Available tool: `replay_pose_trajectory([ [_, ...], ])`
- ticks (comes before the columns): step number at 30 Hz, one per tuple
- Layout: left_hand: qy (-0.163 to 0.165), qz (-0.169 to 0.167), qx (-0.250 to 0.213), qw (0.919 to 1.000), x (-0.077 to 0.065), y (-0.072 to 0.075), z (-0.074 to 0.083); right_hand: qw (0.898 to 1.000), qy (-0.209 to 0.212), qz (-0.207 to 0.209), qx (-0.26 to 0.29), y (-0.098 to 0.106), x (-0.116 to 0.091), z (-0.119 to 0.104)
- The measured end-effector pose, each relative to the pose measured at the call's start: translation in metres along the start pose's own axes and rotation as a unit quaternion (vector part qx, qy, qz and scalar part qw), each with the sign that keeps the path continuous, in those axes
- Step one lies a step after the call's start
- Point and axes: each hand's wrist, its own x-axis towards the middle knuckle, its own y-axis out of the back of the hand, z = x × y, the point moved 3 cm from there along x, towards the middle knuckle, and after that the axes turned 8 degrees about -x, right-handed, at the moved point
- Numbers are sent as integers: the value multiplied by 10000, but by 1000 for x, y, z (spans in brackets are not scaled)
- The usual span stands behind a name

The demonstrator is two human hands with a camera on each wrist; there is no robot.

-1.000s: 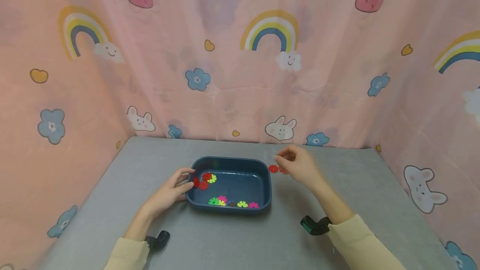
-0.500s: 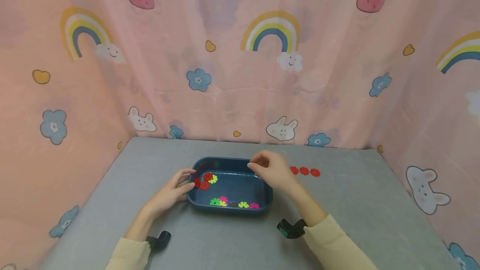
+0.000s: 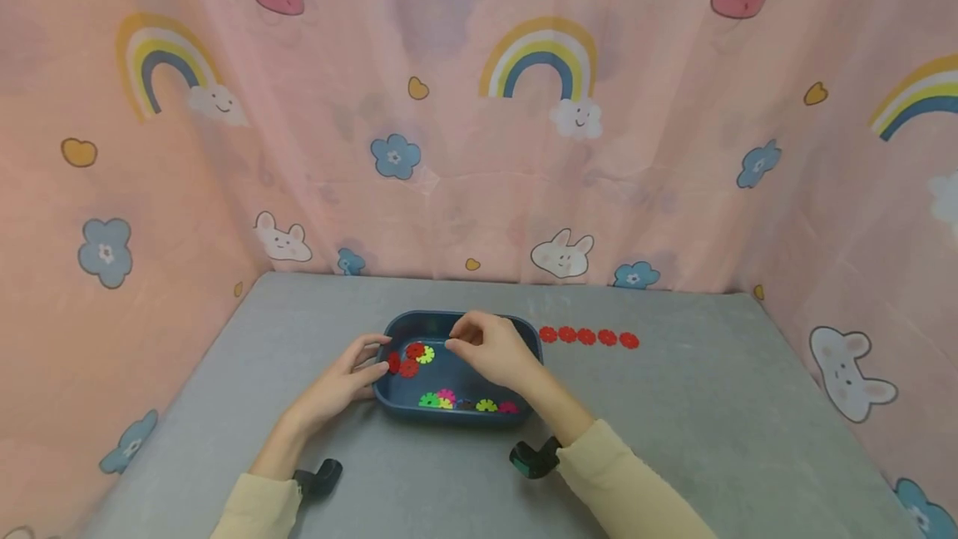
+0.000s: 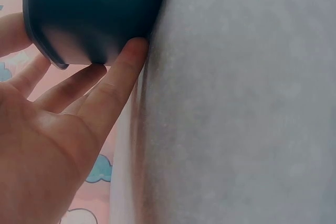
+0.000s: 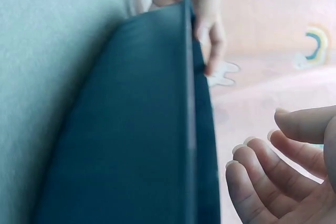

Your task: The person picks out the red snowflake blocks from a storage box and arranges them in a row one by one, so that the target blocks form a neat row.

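Note:
The dark blue tray stands on the table in the head view. My left hand grips its left end, with fingertips over the rim; in the left wrist view other fingers press its outer wall. My right hand hovers above the tray, fingers loosely bent. In the right wrist view, a gap shows between thumb and fingers, with nothing held. At the tray's left end lie red snowflake discs beside a yellow one. Green, pink, yellow and dark discs lie along the near wall.
Several red snowflake discs form a row on the grey table, right of the tray. A pink printed curtain closes off the back and both sides. Each wrist wears a black camera mount.
My right hand has moved left from the row of red discs to above the tray, uncovering the whole row. My left hand stays on the tray's left end.

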Motion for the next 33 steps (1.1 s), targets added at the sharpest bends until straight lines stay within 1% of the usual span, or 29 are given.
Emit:
replay_pose_trajectory([
  [3,25,23,20,10000,0,0,0,9999,69,-115,-6,-11,5,-1],
  [8,50,4,-27,10000,1,0,0,9993,196,-261,-168,-30,16,-2],
  [12,17,-22,-24,10000,1,1,-1,9975,249,-569,-348,-43,24,-3],
  [16,-32,-35,-10,10000,1,2,-1,9950,182,-862,-473,-55,32,-3],
  [21,-50,-109,-29,9999,2,2,-1,9920,-55,-1115,-584,-68,39,2],
  [26,-44,-161,-113,9998,2,1,-1,9888,-147,-1274,-767,-78,43,7],
  [33,-55,-202,-147,9997,1,1,-1,9844,-153,-1441,-995,-84,48,10],
])
